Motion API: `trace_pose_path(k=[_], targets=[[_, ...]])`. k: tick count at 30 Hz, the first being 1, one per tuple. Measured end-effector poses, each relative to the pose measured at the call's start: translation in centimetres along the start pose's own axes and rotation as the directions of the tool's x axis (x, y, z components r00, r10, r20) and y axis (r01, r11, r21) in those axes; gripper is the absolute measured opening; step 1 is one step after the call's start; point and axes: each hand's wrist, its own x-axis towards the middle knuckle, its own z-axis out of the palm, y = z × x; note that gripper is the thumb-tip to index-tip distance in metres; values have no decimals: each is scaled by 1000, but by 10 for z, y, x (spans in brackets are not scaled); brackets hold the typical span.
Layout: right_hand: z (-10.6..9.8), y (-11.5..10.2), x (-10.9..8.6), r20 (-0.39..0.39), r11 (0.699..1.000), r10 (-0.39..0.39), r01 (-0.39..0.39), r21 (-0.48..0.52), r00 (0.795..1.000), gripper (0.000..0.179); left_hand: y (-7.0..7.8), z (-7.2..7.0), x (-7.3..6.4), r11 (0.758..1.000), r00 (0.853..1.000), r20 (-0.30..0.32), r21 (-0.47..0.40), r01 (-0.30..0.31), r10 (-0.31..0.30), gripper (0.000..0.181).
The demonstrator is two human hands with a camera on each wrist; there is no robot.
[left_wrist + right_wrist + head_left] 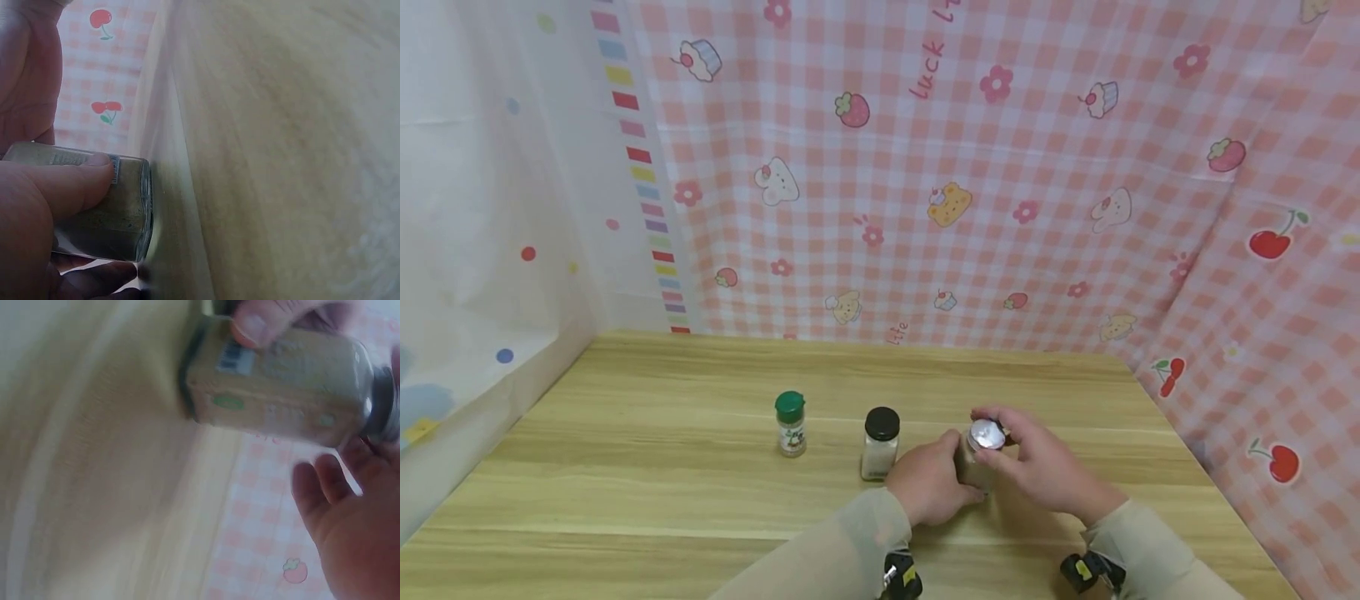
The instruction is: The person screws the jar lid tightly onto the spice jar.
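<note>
A clear spice jar (281,387) with brownish powder and a silvery top (987,435) stands on the table, slightly tilted. My left hand (931,482) grips its lower body from the left, the thumb across the label side in the left wrist view. At the jar's neck, my right hand (1037,462) curls thumb and forefinger around the rim; its other fingers are loosely bent below. A dark patch shows between the right hand and the rim; I cannot tell what it is. Just left of my left hand stands a black-capped jar (881,446) of pale powder.
Farther left, a small shaker bottle (791,425) with a green cap stands upright. All rests on a wood-grain table (662,467). Pink checked cloth (895,167) hangs behind and to the right, a white patterned sheet (490,208) at left.
</note>
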Motion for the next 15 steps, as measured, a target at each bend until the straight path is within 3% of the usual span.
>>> trace_pose_path(k=[5, 15], targets=[[-6, 1, -1, 49, 1000, -9, 9, 10, 999, 45, 0, 1, 1, 1000, 1000, 8, 3, 2, -2, 55], [5, -1, 0, -53, 993, 108, -105, 54, 993, 45, -1, 4, 3, 1000, 1000, 2, -2, 17, -17, 54]])
